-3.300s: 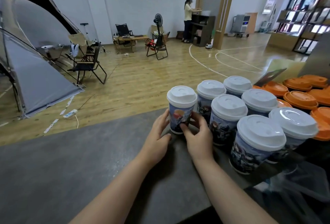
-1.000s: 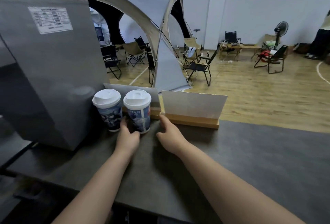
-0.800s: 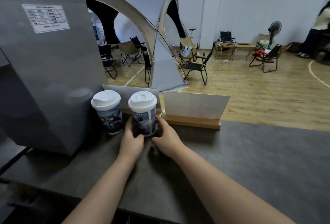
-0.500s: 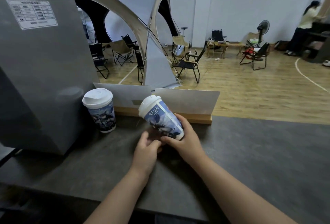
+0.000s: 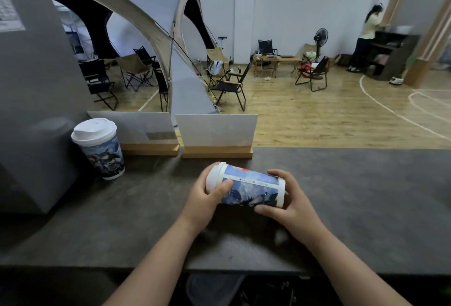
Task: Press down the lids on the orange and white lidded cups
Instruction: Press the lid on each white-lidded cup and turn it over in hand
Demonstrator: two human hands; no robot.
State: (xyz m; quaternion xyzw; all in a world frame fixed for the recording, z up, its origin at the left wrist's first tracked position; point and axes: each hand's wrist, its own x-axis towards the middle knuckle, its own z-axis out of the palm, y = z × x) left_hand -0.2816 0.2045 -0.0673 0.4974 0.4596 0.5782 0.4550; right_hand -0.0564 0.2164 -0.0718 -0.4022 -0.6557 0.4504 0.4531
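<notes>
A blue-printed paper cup with a white lid lies on its side between my hands, just above the dark counter, lid end pointing left. My left hand wraps the lid end, thumb across the lid's rim. My right hand grips the cup's base end. A second white-lidded cup stands upright at the left, beside the grey machine. No orange lids are in view.
A large grey machine fills the left side. Two white sign boards on wooden bases stand along the counter's far edge. Beyond lie a wooden floor, a tent, folding chairs and a person at the far right.
The cup that stood next to the other one was picked up, tilted and brought toward me. It now lies horizontal in both hands. The view has shifted right.
</notes>
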